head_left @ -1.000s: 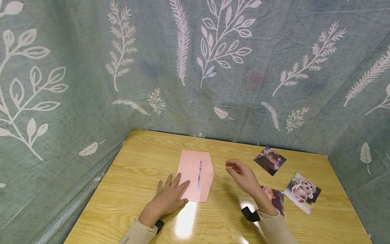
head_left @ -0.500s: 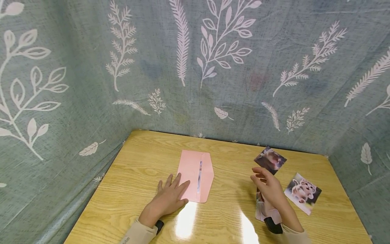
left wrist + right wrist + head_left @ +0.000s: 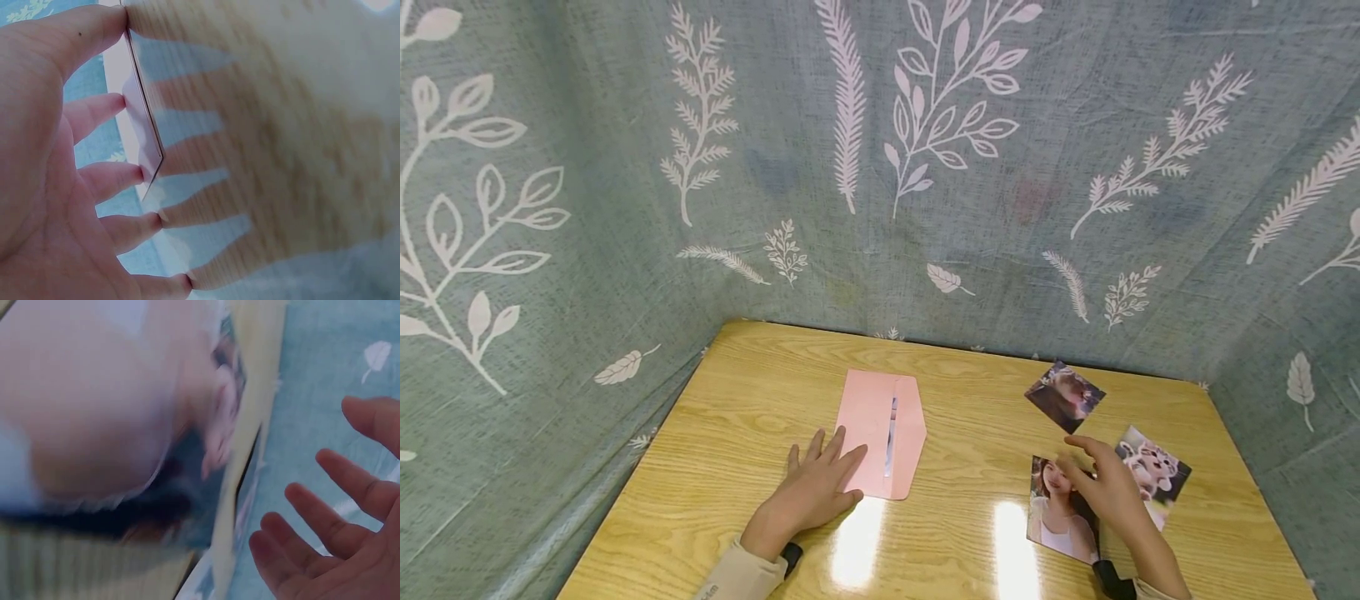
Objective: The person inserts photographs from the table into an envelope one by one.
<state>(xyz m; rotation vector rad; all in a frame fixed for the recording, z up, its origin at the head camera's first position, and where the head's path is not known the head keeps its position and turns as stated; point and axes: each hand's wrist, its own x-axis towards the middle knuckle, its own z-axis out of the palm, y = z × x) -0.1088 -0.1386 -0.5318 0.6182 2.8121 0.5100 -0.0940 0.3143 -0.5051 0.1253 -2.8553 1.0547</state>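
Observation:
A pink envelope (image 3: 867,396) lies flat on the wooden table, and the edge of a picture (image 3: 891,437) shows in its slot. My left hand (image 3: 811,492), fingers spread, rests on its lower left corner; in the left wrist view the fingertips touch the envelope (image 3: 142,125) and the tabletop. Over on the right, my right hand (image 3: 1108,487) hovers at the photo of a person (image 3: 1062,529), with its fingers loosely bent and nothing in them. It partly hides that photo and the photo of a spotted animal cub (image 3: 1152,465). The right wrist view shows the person's photo (image 3: 100,406) blurred.
A dark photo (image 3: 1066,396) lies farther back on the right. Light glares off the wooden tabletop (image 3: 958,483) between the hands. A grey-green cloth (image 3: 880,275) with white leaf prints hangs behind the table and at both sides.
My right hand has moved right and toward me, from beside the envelope to over the photos, uncovering most of the person's photo. The left hand and the envelope have stayed put.

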